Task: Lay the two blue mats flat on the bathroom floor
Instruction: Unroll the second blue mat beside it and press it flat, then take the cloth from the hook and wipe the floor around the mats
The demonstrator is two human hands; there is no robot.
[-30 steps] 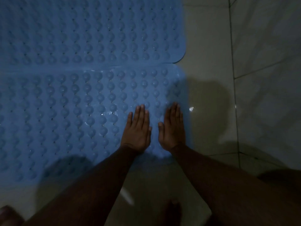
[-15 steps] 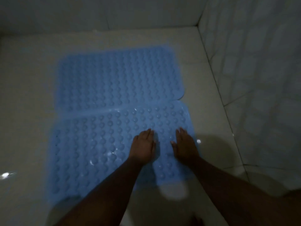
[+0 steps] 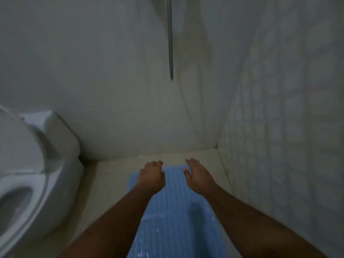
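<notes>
Two blue bumpy mats lie flat, one behind the other, on the pale bathroom floor [image 3: 109,181]. The far mat [image 3: 173,187] reaches toward the back wall; the near mat [image 3: 176,237] runs off the bottom of the view, and a faint seam separates them. Both arms are raised above the mats and hide much of them. My left hand [image 3: 151,175] hangs with fingers loosely curled and holds nothing. My right hand [image 3: 198,174] is held out with fingers apart, also with nothing in it.
A white toilet [image 3: 28,174] with its seat down stands at the left, close to the mats. A tiled wall [image 3: 279,146] closes the right side and a plain wall the back. A thin metal pipe [image 3: 170,38] hangs down the back wall.
Both hands have lifted off the near mat, where they were pressed flat. The view has tilted up from the floor to the walls and toilet.
</notes>
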